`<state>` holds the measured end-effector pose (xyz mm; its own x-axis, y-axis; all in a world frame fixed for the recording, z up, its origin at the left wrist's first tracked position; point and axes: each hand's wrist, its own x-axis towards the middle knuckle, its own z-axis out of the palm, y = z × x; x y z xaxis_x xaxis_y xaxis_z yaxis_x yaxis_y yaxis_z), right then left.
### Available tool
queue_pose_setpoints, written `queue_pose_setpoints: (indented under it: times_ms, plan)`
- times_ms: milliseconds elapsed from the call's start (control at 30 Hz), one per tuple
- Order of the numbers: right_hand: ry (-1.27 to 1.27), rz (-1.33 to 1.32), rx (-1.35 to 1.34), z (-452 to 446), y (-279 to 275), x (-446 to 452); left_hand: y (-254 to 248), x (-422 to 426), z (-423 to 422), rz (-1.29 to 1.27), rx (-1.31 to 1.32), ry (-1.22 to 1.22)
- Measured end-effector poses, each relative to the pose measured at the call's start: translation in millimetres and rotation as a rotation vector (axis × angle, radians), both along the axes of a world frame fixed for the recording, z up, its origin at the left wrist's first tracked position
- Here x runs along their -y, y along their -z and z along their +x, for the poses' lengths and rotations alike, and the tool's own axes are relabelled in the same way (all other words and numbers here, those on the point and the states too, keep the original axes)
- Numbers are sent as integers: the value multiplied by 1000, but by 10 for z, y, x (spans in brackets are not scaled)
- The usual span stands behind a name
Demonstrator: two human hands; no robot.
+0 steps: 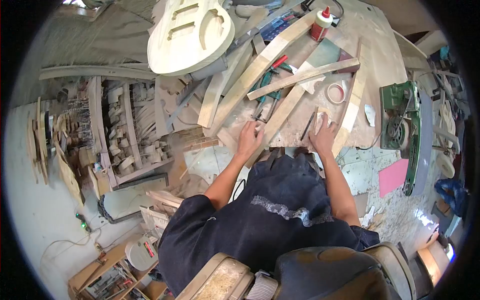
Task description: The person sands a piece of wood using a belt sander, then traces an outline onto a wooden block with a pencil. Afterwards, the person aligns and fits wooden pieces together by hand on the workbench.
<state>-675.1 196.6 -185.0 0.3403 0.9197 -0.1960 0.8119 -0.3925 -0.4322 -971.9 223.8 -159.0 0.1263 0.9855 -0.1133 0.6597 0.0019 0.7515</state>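
Note:
My left hand (249, 140) rests at the bench's near edge, fingers slightly bent and thumb apart, with nothing visible in it. Just beyond it lie green-handled tools (271, 82) and a long pale wooden strip (287, 113). My right hand (324, 136) lies to the right with fingers spread, its fingertips touching or beside a small pale piece (323, 112). A dark pencil-like stick (307, 126) lies left of my right hand. Beyond that hand is a tape roll (335, 93).
A pale guitar body (192, 37) is at the upper left. A glue bottle (321, 26) with a red cap stands at the back of the bench (380, 55). More wooden strips (354, 98) cross it. At the right is a green belt machine (400, 125).

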Motion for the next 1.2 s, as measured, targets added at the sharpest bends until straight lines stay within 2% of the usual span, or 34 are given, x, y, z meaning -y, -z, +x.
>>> queue_pose_setpoints:
  times_ms: [100, 267, 300, 400, 433, 533, 667, 767, 867, 967, 1067, 1200]
  plan:
    - [22, -57, -89, 41, -24, -32, 79, -15, -144, 92, -57, -59]
    - [24, 138, -86, 195, -91, 56, 24, -500, -434, 343, -190, -137]
    - [24, 192, -83, 237, -159, 54, -6, -601, -453, 328, -211, -113]
    - [155, 61, -93, 340, -592, 18, -49, -827, -495, 281, -293, -87]
    - [140, 172, -31, 437, -506, 45, -48, -909, -506, 271, -334, -113]
    - [174, 186, 61, 667, -388, 55, -23, -991, -568, 308, -440, -126]
    - [210, 92, 136, 709, -320, 61, 42, -1020, -587, 391, -526, -66]
    - [235, 107, 125, 692, -275, 80, -41, -1146, -536, 180, -638, -51]
    - [248, 100, 64, 715, -284, 95, -30, -1247, -595, 195, -655, -27]
    - [240, 125, 28, 729, -305, 108, -157, -1252, -614, 138, -619, 15]
    - [226, 148, -2, 757, -290, 160, -265, -1250, -667, -53, -365, 20]
    - [214, 185, -21, 795, -232, 169, -339, -1172, -597, -141, -116, -42]
